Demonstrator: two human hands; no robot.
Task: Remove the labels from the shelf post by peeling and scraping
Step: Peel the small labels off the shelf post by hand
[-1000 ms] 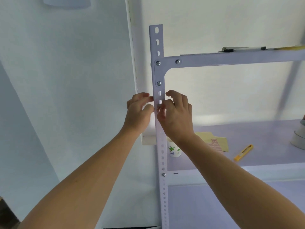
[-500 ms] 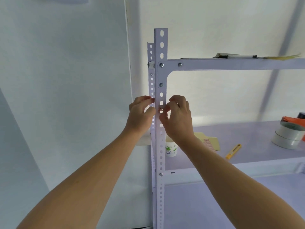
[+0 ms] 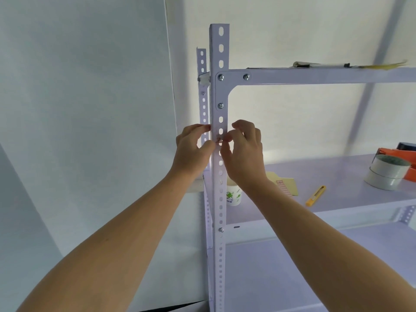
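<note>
A pale wall (image 3: 78, 109) is seen at far left. The left hand (image 3: 193, 149) is raised beside the shelf post (image 3: 216, 244), a white upright angle w/ a row of slots down its front. The fingers are curled round the post's left edge and the thumb is laid on the front face, so the post is gripped. A 2nd, rear post (image 3: 202, 70) is seen just behind, partly hidden by that hand.

The label (image 3: 218, 139), only a small brownish scrap, is stuck on the shelf post's front at hand height, btwn the two thumbs and below the bolted corner bracket (image 3: 221, 91). The right hand (image 3: 244, 158) is held at the post's right edge. Its thumb & forefinger are pinched narrow on the scrap's right side, w/ the other fingers curled above. Whether the scrap's edge is lifted can't be told.

On the middle shelf (image 3: 337, 174), a white paper cup (image 3: 234, 197) w/ green print is stood upright just beside the post, below the right wrist. Yellowish paper sheets (image 3: 290, 185) are laid to its right, partly hidden by the forearm. A yellow utility knife (image 3: 315, 195) is laid further right, apart from the sheets. At far right two tape rolls (image 3: 387, 174) are stacked, w/ an orange tape dispenser (image 3: 392, 153) just behind. On the top shelf (image 3: 326, 75) flat items (image 3: 301, 64) are laid, too edge-on to ID.
</note>
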